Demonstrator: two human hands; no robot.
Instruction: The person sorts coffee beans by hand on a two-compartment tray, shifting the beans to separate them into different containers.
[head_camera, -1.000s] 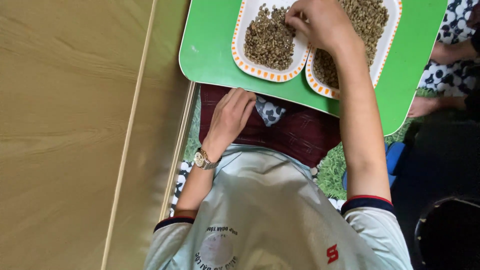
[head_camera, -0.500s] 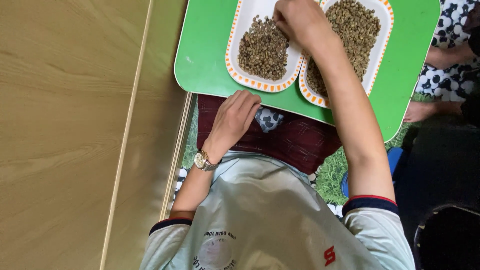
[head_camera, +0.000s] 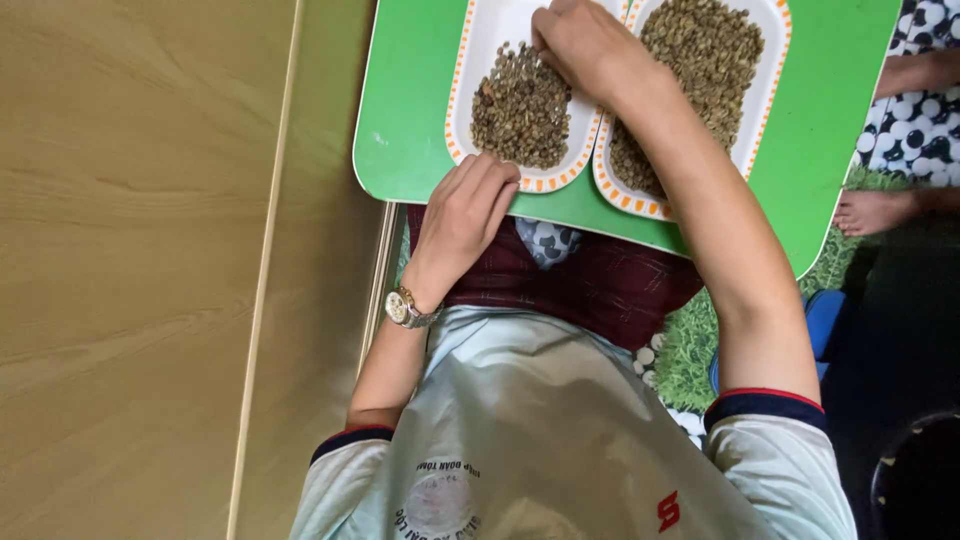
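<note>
Here, a right hand (head_camera: 585, 45) reaching forward over two bean dishes, fingers bunched and curled down at the far end of the nearer pile; whether a bean is pinched between them cannot be told. Under those fingertips, the left dish (head_camera: 462, 100), white with an orange-dashed rim, holding a small heap of beans (head_camera: 520, 105). Just to the right of that hand and forearm, touching the first dish rim to rim, the right dish (head_camera: 760, 90), same pattern, filled with a larger bean heap (head_camera: 705, 50).

Nearer the body, a left hand (head_camera: 465, 215), loosely open, fingers together and slightly bent, holding nothing, fingertips resting at the near rim of the left dish and the edge of the green tray (head_camera: 410, 100). On that wrist, a watch (head_camera: 402, 308).

Beneath both dishes, the tray, lying across the lap. Below the left hand, dark red checked cloth (head_camera: 590, 280) over the legs. Left of the left arm, a pale wooden panel (head_camera: 140, 270). Well to the right of the right arm, another person's bare foot (head_camera: 875, 210) on patterned fabric.
</note>
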